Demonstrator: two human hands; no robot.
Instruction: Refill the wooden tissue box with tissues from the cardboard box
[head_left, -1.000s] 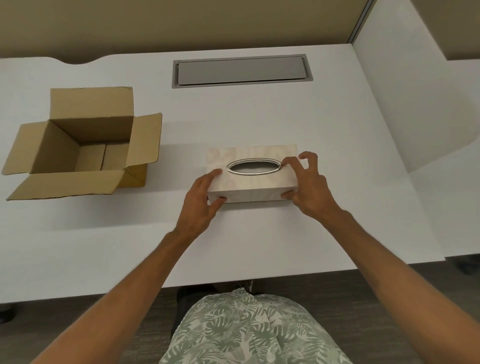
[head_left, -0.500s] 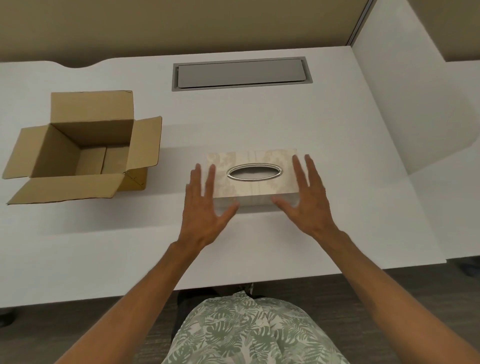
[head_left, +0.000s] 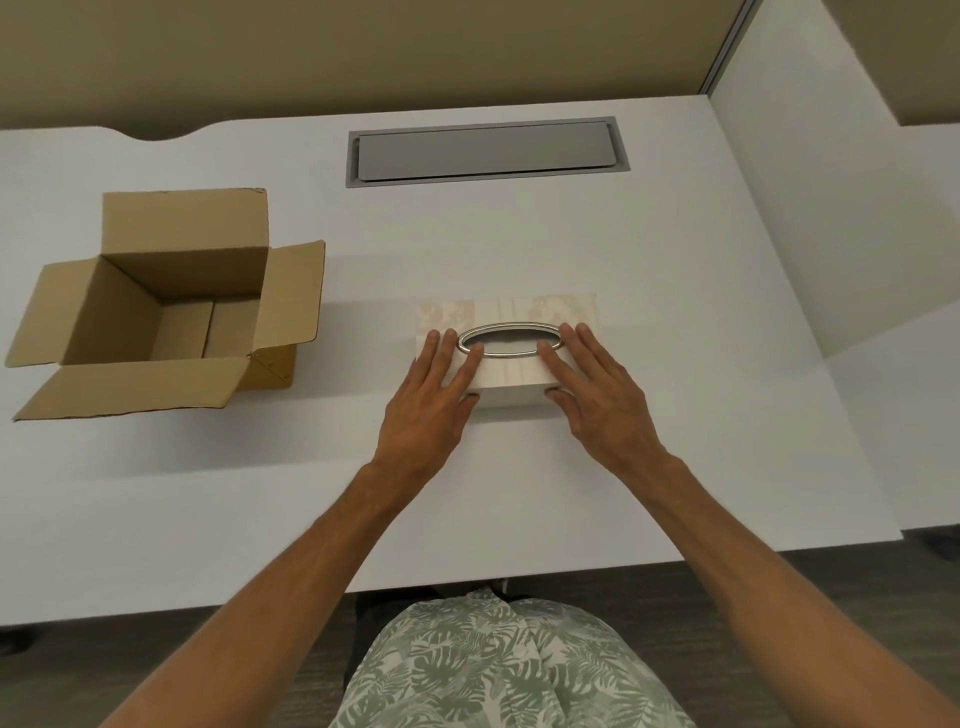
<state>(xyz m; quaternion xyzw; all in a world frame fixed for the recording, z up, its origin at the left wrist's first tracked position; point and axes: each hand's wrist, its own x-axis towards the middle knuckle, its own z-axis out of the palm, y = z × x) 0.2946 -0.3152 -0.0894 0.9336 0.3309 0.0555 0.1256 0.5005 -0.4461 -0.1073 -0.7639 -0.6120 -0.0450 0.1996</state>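
Observation:
The pale wooden tissue box (head_left: 506, 375) lies on the white desk (head_left: 675, 405) in front of me, its metal-rimmed oval slot (head_left: 510, 341) facing up and dark inside. My left hand (head_left: 431, 405) rests flat-fingered on the lid's left part, thumb against the front face. My right hand (head_left: 597, 400) mirrors it on the right part. The brown cardboard box (head_left: 182, 270) stands open at the left, apart from both hands. Its visible inside shows only bare cardboard, and I see no tissues anywhere.
A grey cable hatch (head_left: 485, 150) is set into the desk behind the tissue box. A white partition (head_left: 831, 208) closes the right side. The desk's front edge (head_left: 519, 577) runs just above my patterned shirt (head_left: 493, 665).
Both hands let go of the box's ends, spread open, then slid forward onto the lid with thumbs on its front face. Neither box has visibly moved.

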